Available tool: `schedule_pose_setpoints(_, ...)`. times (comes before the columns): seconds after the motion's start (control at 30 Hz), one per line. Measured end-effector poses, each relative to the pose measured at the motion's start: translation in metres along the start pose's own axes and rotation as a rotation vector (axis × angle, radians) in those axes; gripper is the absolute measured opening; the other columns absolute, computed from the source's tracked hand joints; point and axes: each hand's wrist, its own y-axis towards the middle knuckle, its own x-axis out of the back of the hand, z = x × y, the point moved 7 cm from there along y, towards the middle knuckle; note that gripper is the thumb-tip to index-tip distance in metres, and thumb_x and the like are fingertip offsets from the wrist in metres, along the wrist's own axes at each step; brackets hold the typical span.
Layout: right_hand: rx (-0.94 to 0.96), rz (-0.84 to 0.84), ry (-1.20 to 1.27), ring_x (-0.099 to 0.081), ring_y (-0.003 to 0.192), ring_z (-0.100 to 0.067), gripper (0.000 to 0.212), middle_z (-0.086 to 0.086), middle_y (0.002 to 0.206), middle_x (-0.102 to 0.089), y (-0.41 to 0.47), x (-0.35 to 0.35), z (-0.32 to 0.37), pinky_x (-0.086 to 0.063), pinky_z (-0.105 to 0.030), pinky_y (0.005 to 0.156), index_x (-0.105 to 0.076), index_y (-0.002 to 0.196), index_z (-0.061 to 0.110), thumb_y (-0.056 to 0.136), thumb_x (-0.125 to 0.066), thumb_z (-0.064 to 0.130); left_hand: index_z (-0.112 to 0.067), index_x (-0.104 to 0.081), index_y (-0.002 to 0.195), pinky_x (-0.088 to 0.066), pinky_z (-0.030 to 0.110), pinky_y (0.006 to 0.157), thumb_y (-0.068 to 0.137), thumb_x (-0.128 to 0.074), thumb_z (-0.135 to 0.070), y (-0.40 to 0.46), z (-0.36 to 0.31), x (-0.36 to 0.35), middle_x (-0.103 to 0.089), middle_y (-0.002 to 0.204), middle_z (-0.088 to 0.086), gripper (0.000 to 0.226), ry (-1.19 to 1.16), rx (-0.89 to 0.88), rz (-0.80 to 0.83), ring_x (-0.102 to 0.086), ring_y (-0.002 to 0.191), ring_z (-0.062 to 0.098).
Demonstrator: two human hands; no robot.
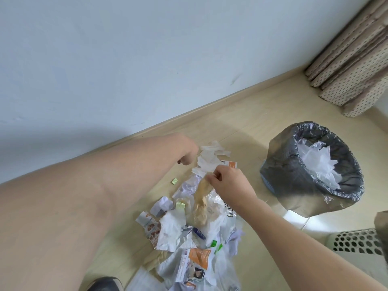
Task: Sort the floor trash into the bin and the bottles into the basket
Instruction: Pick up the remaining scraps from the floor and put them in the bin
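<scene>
Pinching the clear snack wrapper (204,203) off the floor litter with right hand (227,181), bin (294,164) waiting just beside for the drop; left hand (186,155) curling around something small; basket (357,242) sitting nearer, bottles unseen.

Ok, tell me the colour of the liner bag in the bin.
The liner bag in the bin is dark grey, almost black; the head view shows it.

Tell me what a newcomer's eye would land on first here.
Two bare arms reach over a pile of crumpled paper and wrappers on the floor, the right hand pinching a yellowish wrapper. To the right stands a bin lined with a dark bag.
</scene>
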Motion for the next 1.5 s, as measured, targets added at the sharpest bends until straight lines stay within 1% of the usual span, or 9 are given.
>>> schedule_pose_setpoints(0.17,-0.017,-0.039,0.179,-0.034,0.054,-0.019,0.029,-0.004,0.06,-0.047,0.006,0.016,-0.004,-0.028,-0.029,0.05,-0.044,0.068,0.0,0.087,-0.046,0.022,-0.013,-0.067,0.094,-0.042,0.027,0.055,0.09,-0.041,-0.008,-0.004,-0.007,0.006,-0.063,0.08,0.0,0.027,-0.039,0.017,-0.008,-0.056,0.073,0.022)
schedule_pose_setpoints(0.33,-0.091,-0.112,0.417,-0.055,0.051,-0.019,0.024,0.009,0.04,-0.042,0.008,0.054,-0.02,-0.029,-0.019,0.043,-0.039,0.058,0.011,0.079,-0.049,0.012,-0.005,-0.067,0.104,-0.042,0.03,0.061,0.086,-0.043,-0.003,-0.003,-0.014,0.019,-0.072,0.099,0.006,0.03,-0.148,-0.021,-0.11,-0.063,0.08,0.024)
schedule_pose_setpoints(0.63,-0.154,-0.346,0.652,-0.052,0.055,-0.016,0.015,-0.002,0.064,-0.051,0.026,0.143,-0.09,-0.052,-0.029,0.05,-0.047,0.073,0.015,0.082,-0.058,0.011,-0.014,-0.056,0.085,-0.035,0.025,0.056,0.092,-0.051,-0.014,-0.011,-0.03,0.1,-0.058,0.084,-0.004,0.009,-0.662,-0.055,-0.463,-0.048,0.068,0.013)
schedule_pose_setpoints(0.8,-0.199,-0.445,0.732,-0.049,0.064,-0.014,0.016,0.002,0.084,-0.053,0.041,0.201,-0.142,-0.043,-0.027,0.053,-0.05,0.097,0.023,0.089,-0.049,0.009,-0.015,-0.06,0.089,-0.048,0.03,0.07,0.091,-0.054,-0.022,-0.004,-0.077,0.158,-0.07,0.085,-0.001,0.008,-0.923,-0.133,-0.585,-0.061,0.074,0.017)
schedule_pose_setpoints(0.93,-0.246,-0.543,0.805,-0.053,0.07,-0.014,0.023,0.0,0.095,-0.055,0.043,0.245,-0.188,-0.045,-0.027,0.054,-0.048,0.11,0.023,0.092,-0.042,0.009,-0.015,-0.057,0.09,-0.044,0.025,0.06,0.09,-0.057,-0.02,0.001,-0.136,0.207,-0.069,0.079,-0.001,0.006,-1.063,-0.173,-0.63,-0.058,0.062,0.015)
schedule_pose_setpoints(1.2,-0.37,-0.758,0.724,-0.056,0.083,-0.017,0.018,0.001,0.101,-0.058,0.028,0.274,-0.287,-0.047,-0.031,0.069,-0.055,0.105,0.018,0.091,-0.045,0.011,-0.015,-0.056,0.099,-0.049,0.034,0.065,0.089,-0.056,-0.018,0.042,-0.248,0.237,-0.066,0.097,0.01,0.011,-0.923,-0.158,-0.568,-0.066,0.087,0.028)
schedule_pose_setpoints(1.33,-0.442,-0.595,0.753,-0.057,0.071,-0.014,0.029,-0.004,0.109,-0.063,0.035,0.244,-0.31,-0.047,-0.028,0.059,-0.06,0.113,0.017,0.09,-0.042,0.01,-0.014,-0.055,0.112,-0.049,0.036,0.072,0.089,-0.06,-0.015,0.059,-0.266,0.223,-0.061,0.109,0.007,0.024,-0.874,-0.105,-0.483,-0.061,0.094,0.026)
schedule_pose_setpoints(1.43,-0.432,-0.486,0.505,-0.058,0.103,-0.025,0.048,-0.004,0.133,-0.054,0.04,0.22,-0.304,-0.049,-0.038,0.088,-0.054,0.131,0.02,0.085,-0.04,0.018,-0.02,-0.051,0.128,-0.048,0.032,0.079,0.089,-0.059,-0.012,0.062,-0.26,0.212,-0.053,0.118,0.001,0.04,-0.885,-0.069,-0.48,-0.054,0.102,0.021)
schedule_pose_setpoints(1.5,-0.329,-0.55,0.162,-0.031,0.135,-0.028,0.055,-0.004,0.151,-0.031,0.04,0.22,-0.288,-0.023,-0.044,0.114,-0.04,0.141,0.018,0.087,-0.042,0.019,-0.022,-0.053,0.127,-0.047,0.029,0.079,0.09,-0.053,-0.009,0.057,-0.244,0.206,-0.054,0.12,-0.001,0.04,-0.938,-0.049,-0.545,-0.055,0.104,0.019)
